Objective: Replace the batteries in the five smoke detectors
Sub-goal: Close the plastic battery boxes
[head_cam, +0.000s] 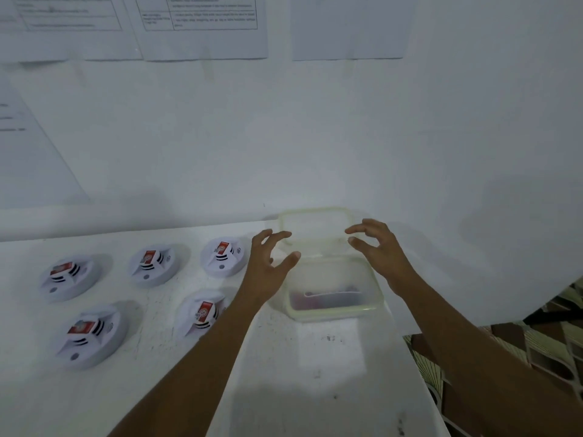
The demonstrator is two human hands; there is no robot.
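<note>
Several white round smoke detectors lie on the white table, each with a red battery showing in its top; one (70, 276) is at the far left, one (223, 256) sits close to my left hand. A clear plastic box (331, 290) with a pale green rim stands at the table's right, dark and red items in its bottom. Its clear lid (317, 230) stands tilted up behind it. My left hand (268, 263) and my right hand (380, 252) hover either side of the lid, fingers spread and curved, holding nothing.
A white wall rises straight behind the table, with printed paper sheets (202, 23) stuck on it. The table's right edge (419, 373) runs diagonally, and a patterned floor (520, 357) lies beyond it. A bare stretch of table lies in front of the box.
</note>
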